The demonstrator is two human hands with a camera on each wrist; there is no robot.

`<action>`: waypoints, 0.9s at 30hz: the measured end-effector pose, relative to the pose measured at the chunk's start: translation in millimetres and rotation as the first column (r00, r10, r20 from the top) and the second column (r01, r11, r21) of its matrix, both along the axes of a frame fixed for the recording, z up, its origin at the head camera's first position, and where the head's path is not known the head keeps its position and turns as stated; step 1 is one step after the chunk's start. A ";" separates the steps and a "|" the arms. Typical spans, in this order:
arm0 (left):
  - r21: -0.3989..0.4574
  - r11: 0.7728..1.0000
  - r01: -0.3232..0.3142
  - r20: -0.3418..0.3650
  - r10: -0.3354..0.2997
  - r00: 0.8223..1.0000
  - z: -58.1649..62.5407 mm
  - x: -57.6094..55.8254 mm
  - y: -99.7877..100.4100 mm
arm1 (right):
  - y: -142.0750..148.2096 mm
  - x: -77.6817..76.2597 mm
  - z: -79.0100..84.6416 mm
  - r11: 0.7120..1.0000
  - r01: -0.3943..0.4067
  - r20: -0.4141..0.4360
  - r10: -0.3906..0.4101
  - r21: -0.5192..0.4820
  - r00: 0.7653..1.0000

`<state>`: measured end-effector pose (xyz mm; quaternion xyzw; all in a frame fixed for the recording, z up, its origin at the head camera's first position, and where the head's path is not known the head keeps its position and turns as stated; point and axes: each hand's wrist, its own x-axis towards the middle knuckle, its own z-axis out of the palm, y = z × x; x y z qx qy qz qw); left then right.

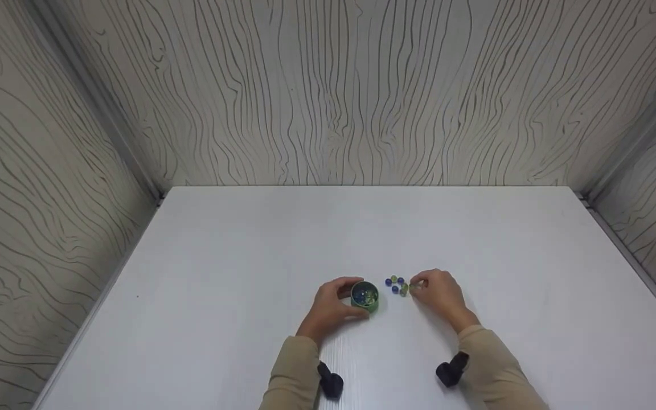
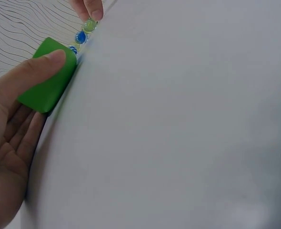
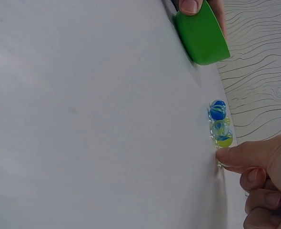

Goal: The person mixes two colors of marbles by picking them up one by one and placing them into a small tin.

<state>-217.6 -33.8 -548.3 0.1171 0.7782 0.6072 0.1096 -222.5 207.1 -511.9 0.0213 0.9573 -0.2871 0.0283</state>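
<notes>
green cup (image 1: 365, 297), blue and yellow-green marbles (image 1: 397, 285)

In the head view the marbles (image 1: 397, 285) are too small to count, and those inside the green cup (image 1: 365, 296) blur into one glittering patch. The right hand (image 1: 441, 295) covers the marble at its fingertips, so whether it pinches or only touches one cannot be told. Both forearms are cut off by the bottom edge. In the left wrist view the left hand (image 2: 12, 133) runs off the left edge and its thumb hides part of the cup. In the right wrist view the cup's top is cropped.
</notes>
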 end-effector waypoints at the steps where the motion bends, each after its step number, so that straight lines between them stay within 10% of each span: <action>1: -0.005 1.000 -0.001 0.000 0.001 1.000 0.4 0.2 -0.1 | -0.1 0.1 0.1 1.000 0.001 0.002 -0.001 -0.001 1.000; 27: -0.005 1.000 0.000 0.036 0.000 0.999 -0.2 -1.1 -0.2 | -1.7 5.3 2.9 1.000 0.006 -0.016 -0.006 0.004 1.000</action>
